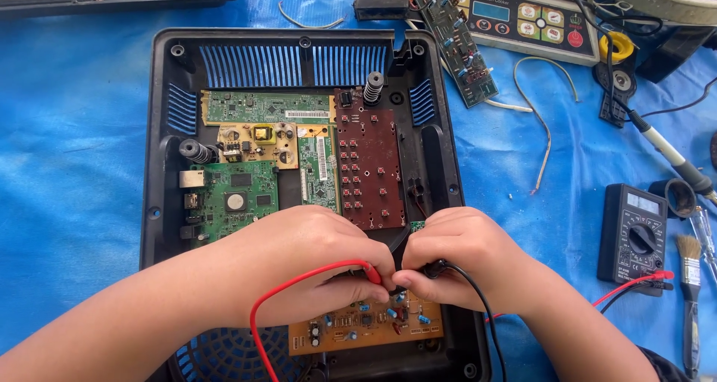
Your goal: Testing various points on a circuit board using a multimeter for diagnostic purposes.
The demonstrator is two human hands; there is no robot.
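My left hand [306, 259] pinches a red test probe [371, 272] whose red lead loops down toward me. My right hand [459, 259] pinches a black test probe [435, 266] with a black lead trailing to the lower right. Both probe tips meet over an orange circuit board [358, 328] at the near end of an opened black plastic casing [160, 195]. The tips themselves are hidden by my fingers. Further in, the casing holds green circuit boards [239, 195] and a dark red button board [368, 169].
A black multimeter [633, 233] lies at the right on the blue sheet [75, 143], with a brush [688, 270] and a soldering iron [665, 150] beside it. A loose green board [452, 31] and a control panel [523, 16] lie at the top right.
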